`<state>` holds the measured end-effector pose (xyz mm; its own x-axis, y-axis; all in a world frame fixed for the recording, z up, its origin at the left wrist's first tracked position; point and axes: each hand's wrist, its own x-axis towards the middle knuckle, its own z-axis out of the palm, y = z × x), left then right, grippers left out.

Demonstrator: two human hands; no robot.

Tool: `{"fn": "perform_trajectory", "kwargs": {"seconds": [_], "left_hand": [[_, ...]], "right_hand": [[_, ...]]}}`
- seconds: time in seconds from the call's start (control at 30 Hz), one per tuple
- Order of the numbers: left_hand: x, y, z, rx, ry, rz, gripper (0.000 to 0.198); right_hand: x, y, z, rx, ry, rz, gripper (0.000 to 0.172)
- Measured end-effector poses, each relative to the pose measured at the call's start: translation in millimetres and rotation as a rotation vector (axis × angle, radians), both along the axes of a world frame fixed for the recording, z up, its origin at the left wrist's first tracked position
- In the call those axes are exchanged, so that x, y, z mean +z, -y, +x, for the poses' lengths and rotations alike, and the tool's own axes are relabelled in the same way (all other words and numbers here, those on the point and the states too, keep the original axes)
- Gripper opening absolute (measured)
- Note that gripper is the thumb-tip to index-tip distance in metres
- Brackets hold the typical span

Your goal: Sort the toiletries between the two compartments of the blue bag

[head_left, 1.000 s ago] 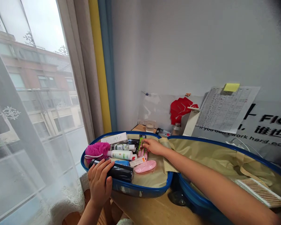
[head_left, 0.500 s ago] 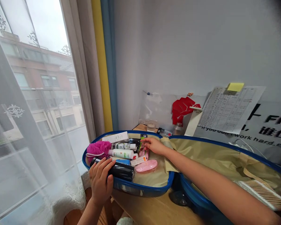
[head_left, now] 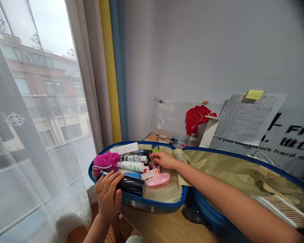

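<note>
A blue hard-shell suitcase [head_left: 152, 205] lies open on the wooden bench [head_left: 167, 229], both halves lined with soft, creased beige fabric. The right half is nearly bare, with a loose fabric strap and a flat ribbed cream panel [head_left: 283, 211] at its near edge. The left half is crowded with toiletries.

Among them, the largest is a glossy black cylindrical bottle [head_left: 131, 185] lying on its side along the near rim. Behind it sits a fluffy magenta mesh bath sponge [head_left: 106, 160], a white tube with green print [head_left: 130, 166], a smaller patterned bottle [head_left: 133, 158] and a long white cardboard box [head_left: 124, 148] against the far wall. A smooth pink oval case [head_left: 158, 179] rests on the lining beside the black bottle's cap end.

The left hand [head_left: 107, 195] curls round the bottom end of the black bottle, fingers over the top and thumb beneath, gripping it at the suitcase's rim.

The right hand [head_left: 164, 159] reaches across the hinge, palm down, fingers loosely bent, their tips touching small pink packets [head_left: 155, 166] and a green-labelled packet [head_left: 155, 149] in the middle of the left half; whether it pinches one cannot be told.
</note>
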<state>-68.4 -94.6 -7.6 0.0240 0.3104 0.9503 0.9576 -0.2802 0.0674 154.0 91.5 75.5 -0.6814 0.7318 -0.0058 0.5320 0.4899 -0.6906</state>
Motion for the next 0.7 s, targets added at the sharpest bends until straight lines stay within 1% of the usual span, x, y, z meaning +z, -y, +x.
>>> {"fn": "perform_trajectory", "kwargs": {"seconds": [0.17,0.37,0.6,0.7], "left_hand": [[-1.4,-0.9,-1.3,0.002,-0.001,-0.008,0.038],[-2.2,-1.0,-1.9,0.0,-0.005,-0.003,0.038],[-2.2,-0.6,-1.0,0.002,0.006,-0.014,0.038],[-2.4,-0.9,-1.4,0.007,0.009,-0.012,0.038]], "right_hand": [[-0.8,0.5,-0.1,0.0,0.011,0.032,0.032],[0.4,-2.6,0.7,-0.08,-0.041,0.107,0.033],[-7.8,-8.6,0.5,-0.139,-0.099,0.019,0.036],[-10.8,-14.5,0.4,-0.182,-0.124,-0.01,0.034]]}}
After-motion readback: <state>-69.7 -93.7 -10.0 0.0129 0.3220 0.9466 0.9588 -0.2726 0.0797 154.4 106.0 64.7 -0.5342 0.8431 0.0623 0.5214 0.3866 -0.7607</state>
